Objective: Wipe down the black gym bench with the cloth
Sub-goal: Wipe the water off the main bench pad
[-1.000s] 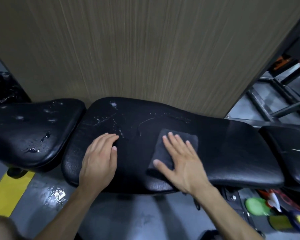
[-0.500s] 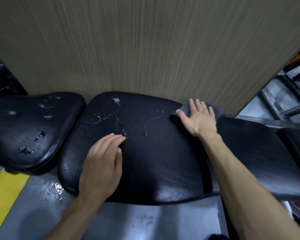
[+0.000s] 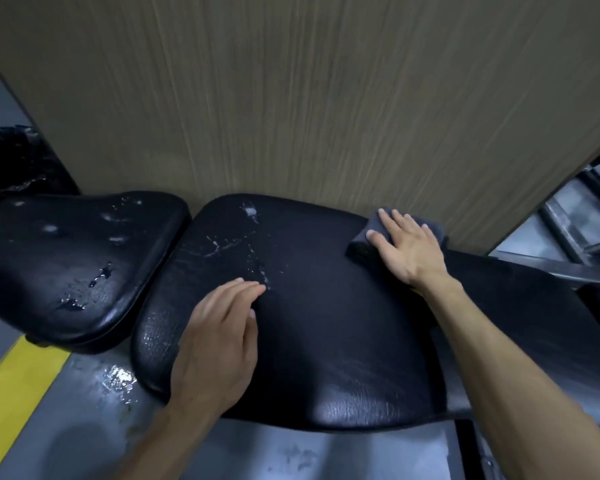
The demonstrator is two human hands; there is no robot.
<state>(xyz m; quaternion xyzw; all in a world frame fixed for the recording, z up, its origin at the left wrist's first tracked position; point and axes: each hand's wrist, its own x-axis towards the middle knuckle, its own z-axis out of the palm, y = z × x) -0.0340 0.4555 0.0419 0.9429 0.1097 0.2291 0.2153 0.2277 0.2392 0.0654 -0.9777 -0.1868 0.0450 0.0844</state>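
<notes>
Head view: right hand [image 3: 407, 251] presses cloth [image 3: 361, 242] on bench [image 3: 343, 323].

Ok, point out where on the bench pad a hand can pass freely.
Free: the dry stretch of the main pad between the left hand and the right forearm. Taken: the far right edge, where the right hand presses the cloth; droplets lie beyond the left fingertips.

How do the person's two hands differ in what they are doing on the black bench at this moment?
The right hand presses on the grey cloth; the left hand rests directly on the bench pad.
The right hand is at the far edge of the pad, near the wood-grain wall panel; the left hand lies nearer the front, its fingertips close to the wet streaks.
Both hands lie flat, with fingers straight.
</notes>
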